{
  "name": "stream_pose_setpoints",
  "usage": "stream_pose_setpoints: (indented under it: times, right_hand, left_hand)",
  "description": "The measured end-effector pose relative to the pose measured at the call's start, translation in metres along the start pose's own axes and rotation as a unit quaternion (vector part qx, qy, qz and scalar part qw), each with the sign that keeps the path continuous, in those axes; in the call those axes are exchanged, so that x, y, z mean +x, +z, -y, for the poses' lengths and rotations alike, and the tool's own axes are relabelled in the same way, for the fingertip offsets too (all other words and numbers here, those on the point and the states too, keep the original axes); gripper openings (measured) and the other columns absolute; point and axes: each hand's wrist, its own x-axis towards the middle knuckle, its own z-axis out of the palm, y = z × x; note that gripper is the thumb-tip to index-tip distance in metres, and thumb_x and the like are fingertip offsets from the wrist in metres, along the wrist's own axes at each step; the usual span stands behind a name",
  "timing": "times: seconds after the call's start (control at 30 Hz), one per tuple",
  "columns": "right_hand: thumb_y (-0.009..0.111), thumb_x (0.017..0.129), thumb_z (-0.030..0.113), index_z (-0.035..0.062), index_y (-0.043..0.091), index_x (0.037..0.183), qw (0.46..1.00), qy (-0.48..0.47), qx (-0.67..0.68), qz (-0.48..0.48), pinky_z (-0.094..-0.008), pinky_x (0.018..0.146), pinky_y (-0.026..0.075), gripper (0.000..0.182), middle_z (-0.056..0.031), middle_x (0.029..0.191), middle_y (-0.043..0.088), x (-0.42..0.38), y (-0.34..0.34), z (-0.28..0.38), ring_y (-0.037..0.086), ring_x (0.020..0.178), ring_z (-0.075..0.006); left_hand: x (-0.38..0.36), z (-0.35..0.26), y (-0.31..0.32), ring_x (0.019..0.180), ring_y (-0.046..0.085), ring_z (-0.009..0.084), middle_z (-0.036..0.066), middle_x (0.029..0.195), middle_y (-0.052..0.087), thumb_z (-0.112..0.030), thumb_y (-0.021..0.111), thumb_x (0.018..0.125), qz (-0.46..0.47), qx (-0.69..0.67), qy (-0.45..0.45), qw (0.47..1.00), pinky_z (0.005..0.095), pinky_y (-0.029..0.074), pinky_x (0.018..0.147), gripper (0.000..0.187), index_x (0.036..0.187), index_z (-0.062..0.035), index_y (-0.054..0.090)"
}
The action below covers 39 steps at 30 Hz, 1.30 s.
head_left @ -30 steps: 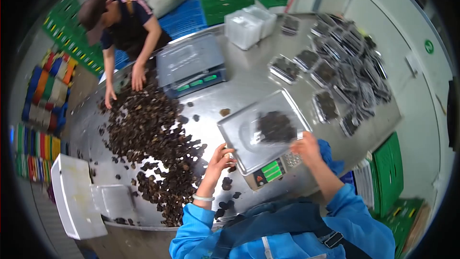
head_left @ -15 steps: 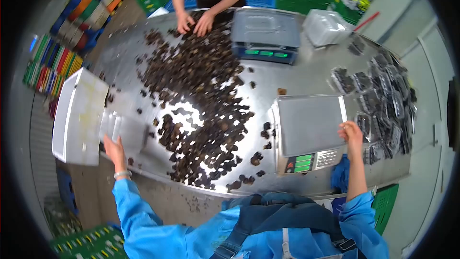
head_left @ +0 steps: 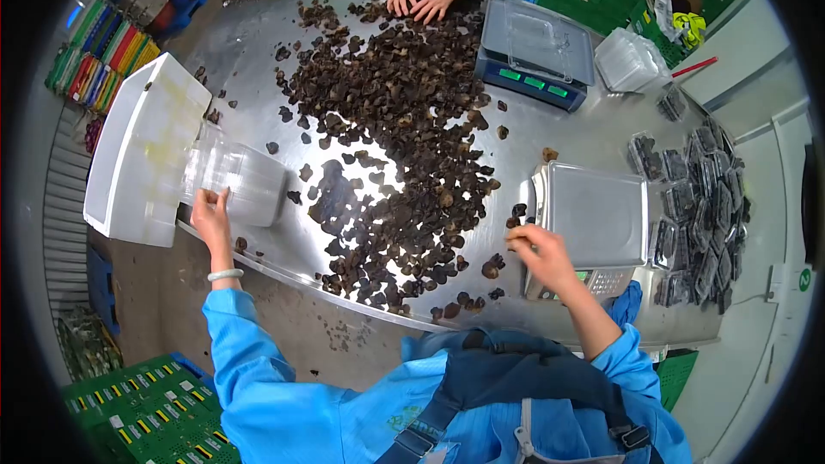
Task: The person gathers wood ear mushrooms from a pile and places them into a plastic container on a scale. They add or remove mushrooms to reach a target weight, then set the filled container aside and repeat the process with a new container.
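My left hand [head_left: 211, 216] is closed at the lower edge of a stack of clear plastic tubs [head_left: 249, 185] lying on its side at the table's left edge. Beside that stack stands a white box [head_left: 159, 150], tilted. My right hand [head_left: 543, 259] reaches over the left edge of the near weighing scale [head_left: 597, 215], fingers curled and the thumb close to them. Small dark mushroom pieces [head_left: 519, 210] lie at its fingertips; whether one is pinched there is hard to see. A broad heap of dark brown mushroom pieces [head_left: 412, 137] covers the middle of the table.
Across the metal table [head_left: 249, 43], a co-worker's hands [head_left: 419, 2] are in the heap. A second scale [head_left: 533, 47] bears a clear lid or tray. Empty clear tubs [head_left: 632, 60] stand at the back right. Many filled clear packs [head_left: 700, 206] are piled at the right edge.
My right hand has moved left from the scale's right side to its left edge. My left hand has closed at the tubs. The view has shifted, and the co-worker's hands remain in the heap.
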Motion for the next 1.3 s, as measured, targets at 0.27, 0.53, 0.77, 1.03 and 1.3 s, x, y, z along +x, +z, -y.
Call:
stream_pose_setpoints:
  times: [0.27, 0.53, 0.77, 1.03, 1.3]
  right_hand:
    - [0.060, 0.085, 0.015, 0.0107, 0.068, 0.114, 0.825, -0.341, -0.428, -0.141, -0.0440, 0.102, 0.045, 0.030, -0.0088, 0.117, 0.065, 0.047, 0.056, 0.132, 0.059, 0.115, -0.0242]
    - [0.063, 0.080, 0.004, 0.0074, 0.052, 0.087, 0.833, -0.095, -0.529, -0.133, -0.0405, 0.058, 0.050, 0.013, -0.0096, 0.074, 0.054, 0.021, -0.032, -0.024, 0.061, 0.066, -0.0284]
    - [0.068, 0.083, 0.008, 0.0037, 0.059, 0.113, 0.791, 0.037, -0.598, -0.128, -0.0460, 0.087, 0.050, 0.032, -0.0157, 0.111, 0.063, -0.006, -0.069, -0.067, 0.062, 0.101, -0.0327]
    - [0.063, 0.086, 0.018, 0.0081, 0.059, 0.131, 0.863, -0.234, -0.389, 0.221, -0.0424, 0.107, 0.043, 0.046, -0.0151, 0.137, 0.056, 0.020, 0.120, -0.036, 0.053, 0.128, -0.0324]
    - [0.077, 0.082, 0.020, 0.0016, 0.049, 0.138, 0.909, -0.247, -0.267, 0.203, -0.0454, 0.111, 0.039, 0.066, -0.0180, 0.142, 0.049, 0.162, 0.176, 0.014, 0.049, 0.129, -0.0338]
  left_hand:
    - [-0.135, -0.239, 0.014, 0.103, 0.068, 0.0221, 0.003, 0.091, 0.067, -0.011, 0.068, 0.081, 0.100, -0.141, 0.484, 0.858, 0.0482, 0.036, 0.109, 0.007, 0.084, -0.0108, 0.062]
    - [-0.140, -0.108, 0.051, 0.103, 0.061, 0.0408, 0.021, 0.111, 0.061, -0.044, 0.077, 0.085, 0.263, 0.098, 0.126, 0.951, 0.0514, 0.050, 0.087, 0.064, 0.128, -0.0004, 0.058]
    - [-0.245, -0.074, 0.041, 0.094, 0.064, 0.0416, 0.024, 0.117, 0.057, -0.061, 0.087, 0.062, 0.470, 0.119, 0.065, 0.872, 0.0471, 0.055, 0.078, 0.109, 0.142, -0.0014, 0.044]
    - [-0.235, -0.080, 0.090, 0.126, 0.052, 0.0453, 0.024, 0.141, 0.045, -0.003, 0.081, 0.072, 0.312, -0.098, 0.048, 0.944, 0.0461, 0.050, 0.100, 0.084, 0.147, -0.0090, 0.044]
    - [-0.095, -0.039, 0.126, 0.141, 0.035, 0.0431, 0.020, 0.158, 0.033, -0.030, 0.096, 0.052, 0.310, 0.011, 0.132, 0.941, 0.0560, 0.032, 0.113, 0.117, 0.153, -0.0137, 0.039]
